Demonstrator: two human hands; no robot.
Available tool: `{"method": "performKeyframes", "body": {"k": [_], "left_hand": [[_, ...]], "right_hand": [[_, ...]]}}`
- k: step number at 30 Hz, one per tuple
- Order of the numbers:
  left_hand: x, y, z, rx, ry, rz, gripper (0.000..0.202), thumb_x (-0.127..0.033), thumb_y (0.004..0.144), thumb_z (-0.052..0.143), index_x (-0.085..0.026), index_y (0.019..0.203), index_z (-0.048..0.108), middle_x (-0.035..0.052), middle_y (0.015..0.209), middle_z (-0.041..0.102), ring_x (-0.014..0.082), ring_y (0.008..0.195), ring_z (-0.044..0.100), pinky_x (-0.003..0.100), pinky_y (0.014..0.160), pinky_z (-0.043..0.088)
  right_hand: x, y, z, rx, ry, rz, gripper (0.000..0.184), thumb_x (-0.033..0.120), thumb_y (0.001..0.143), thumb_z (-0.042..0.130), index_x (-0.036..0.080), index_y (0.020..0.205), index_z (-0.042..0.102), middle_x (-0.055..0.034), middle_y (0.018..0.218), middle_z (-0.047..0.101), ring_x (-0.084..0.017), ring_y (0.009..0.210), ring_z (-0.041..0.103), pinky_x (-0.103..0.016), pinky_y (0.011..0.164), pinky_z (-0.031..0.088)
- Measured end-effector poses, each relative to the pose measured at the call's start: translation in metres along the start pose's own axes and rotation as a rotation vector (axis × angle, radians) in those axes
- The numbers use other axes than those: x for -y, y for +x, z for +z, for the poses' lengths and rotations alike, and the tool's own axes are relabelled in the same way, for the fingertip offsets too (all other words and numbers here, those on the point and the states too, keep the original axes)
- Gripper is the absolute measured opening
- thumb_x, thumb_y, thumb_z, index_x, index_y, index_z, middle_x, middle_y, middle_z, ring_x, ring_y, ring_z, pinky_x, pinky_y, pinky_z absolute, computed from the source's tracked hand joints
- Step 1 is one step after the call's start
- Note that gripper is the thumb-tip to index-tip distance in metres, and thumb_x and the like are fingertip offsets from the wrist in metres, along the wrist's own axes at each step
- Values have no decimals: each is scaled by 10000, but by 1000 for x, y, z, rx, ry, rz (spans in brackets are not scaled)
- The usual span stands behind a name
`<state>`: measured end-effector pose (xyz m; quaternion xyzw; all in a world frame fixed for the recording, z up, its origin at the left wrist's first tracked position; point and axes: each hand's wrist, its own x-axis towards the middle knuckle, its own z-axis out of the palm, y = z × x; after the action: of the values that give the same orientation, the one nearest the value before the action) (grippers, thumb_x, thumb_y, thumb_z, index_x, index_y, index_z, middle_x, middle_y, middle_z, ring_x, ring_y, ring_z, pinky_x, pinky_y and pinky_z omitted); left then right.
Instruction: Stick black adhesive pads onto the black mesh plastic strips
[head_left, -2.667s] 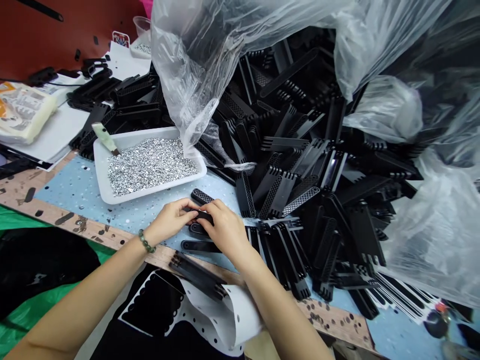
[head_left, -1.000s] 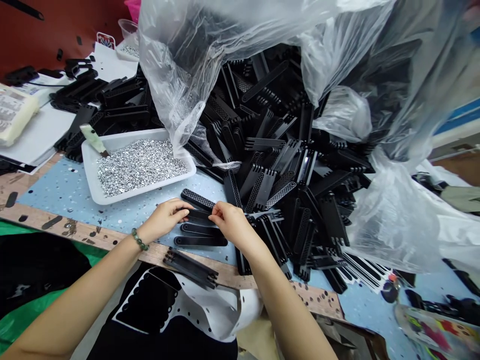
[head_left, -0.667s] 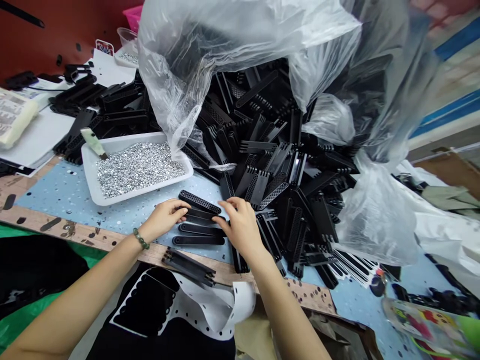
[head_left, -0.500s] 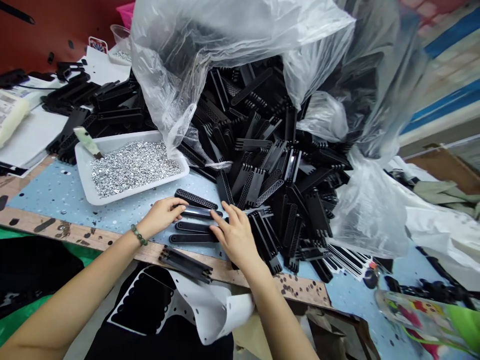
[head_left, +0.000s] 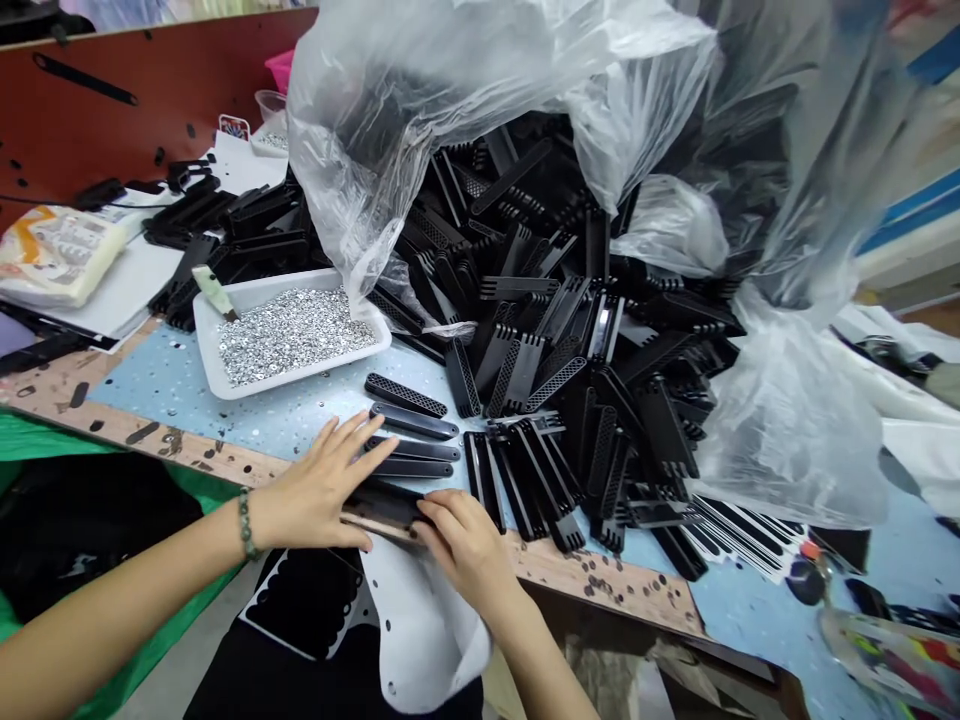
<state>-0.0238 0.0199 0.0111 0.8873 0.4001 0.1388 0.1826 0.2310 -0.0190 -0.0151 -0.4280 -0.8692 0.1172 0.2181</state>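
My left hand [head_left: 322, 487], with a beaded bracelet at its wrist, spreads its fingers over the near table edge. Its fingertips reach the left ends of several flat black strips [head_left: 416, 422] lying side by side; I cannot tell whether they touch. Along the edge lies a longer black plastic piece [head_left: 386, 500], partly hidden under my left hand. The fingers of my right hand [head_left: 469, 548] are closed on that piece's right end. Just beyond the strips is a separate strip with a honeycomb pattern [head_left: 405, 395].
A white tray [head_left: 204, 345] of small silvery metal bits stands at the left, a pale-handled brush [head_left: 214, 290] in it. Black toothed pieces [head_left: 525, 360] spill from a large clear plastic bag [head_left: 360, 130]. A white perforated sheet [head_left: 427, 640] hangs below the table edge.
Both hands have moved from the row of strips towards the near edge. My right hand has taken hold of the black plastic piece; my left hand has opened. The view has shifted left.
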Motion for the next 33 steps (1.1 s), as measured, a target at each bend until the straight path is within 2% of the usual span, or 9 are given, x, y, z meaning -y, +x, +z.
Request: {"method": "performKeyframes", "body": {"k": [3, 8, 11, 14, 17, 20, 23, 26, 33], "left_hand": [[-3, 14, 17, 43, 104, -36, 1141, -539, 652, 759, -180, 1523, 114, 191, 1587, 100, 375, 1458, 58, 583, 1154, 81], [3, 42, 20, 95, 167, -95, 1226, -628, 600, 733, -151, 1524, 83, 225, 1582, 75, 392, 1457, 19, 590, 1138, 41], [3, 48, 19, 126, 180, -97, 1248, -649, 583, 720, -138, 1523, 77, 232, 1565, 159, 399, 1455, 25, 593, 1134, 29], [1, 47, 20, 112, 165, -100, 1230, -657, 596, 705, -134, 1522, 86, 222, 1552, 216, 395, 1455, 40, 588, 1141, 25], [5, 40, 20, 30, 62, -117, 1187, -691, 639, 667, -137, 1521, 99, 217, 1573, 143, 394, 1452, 78, 575, 1152, 87], [21, 32, 16, -152, -172, -281, 793, -556, 884, 478, -144, 1503, 202, 203, 1521, 287, 316, 1374, 343, 489, 1109, 312], [40, 30, 15, -243, -396, -426, 505, -392, 951, 382, -147, 1389, 437, 167, 1340, 508, 231, 1071, 609, 421, 949, 487], [54, 37, 17, -195, -538, -391, 434, -341, 885, 510, -162, 1276, 569, 126, 1221, 602, 197, 913, 651, 360, 825, 540], [63, 52, 20, -179, -555, -267, 220, -244, 872, 586, -165, 1041, 702, 82, 1012, 690, 185, 855, 638, 304, 779, 503]], "right_hand": [[-6, 2, 2, -114, -47, 101, 244, 215, 904, 548, 187, 1144, 581, -111, 1037, 627, -240, 967, 582, -416, 825, 530], [-14, 11, 5, -169, 26, 286, 801, 447, 840, 620, 113, 1472, 260, -225, 1491, 315, -345, 1382, 317, -553, 1077, 375], [-23, 22, 5, -176, 157, 410, 660, 410, 953, 419, 110, 1501, 205, -201, 1525, 303, -286, 1408, 316, -512, 1103, 366], [-34, 34, 2, -267, 233, 491, 472, 325, 987, 311, 142, 1405, 436, -157, 1387, 523, -237, 1289, 497, -457, 1076, 421], [-43, 42, -3, -311, 184, 428, 404, 286, 977, 345, 155, 1275, 583, -142, 1293, 606, -229, 1218, 558, -450, 1064, 438], [-46, 45, -7, -258, 81, 323, 376, 260, 969, 383, 147, 1252, 602, -146, 1265, 618, -231, 1193, 563, -451, 1043, 458], [-45, 47, -6, -189, -49, 242, 356, 247, 957, 419, 138, 1229, 621, -149, 1217, 638, -250, 1154, 569, -468, 1011, 477], [-39, 51, -3, -147, -162, 197, 348, 222, 948, 427, 137, 1220, 627, -149, 1194, 649, -271, 1140, 566, -502, 1003, 465], [-10, 70, 17, -108, -246, 172, 369, 173, 941, 391, 63, 1207, 621, -182, 1208, 638, -309, 1145, 561, -533, 1017, 431]]}}
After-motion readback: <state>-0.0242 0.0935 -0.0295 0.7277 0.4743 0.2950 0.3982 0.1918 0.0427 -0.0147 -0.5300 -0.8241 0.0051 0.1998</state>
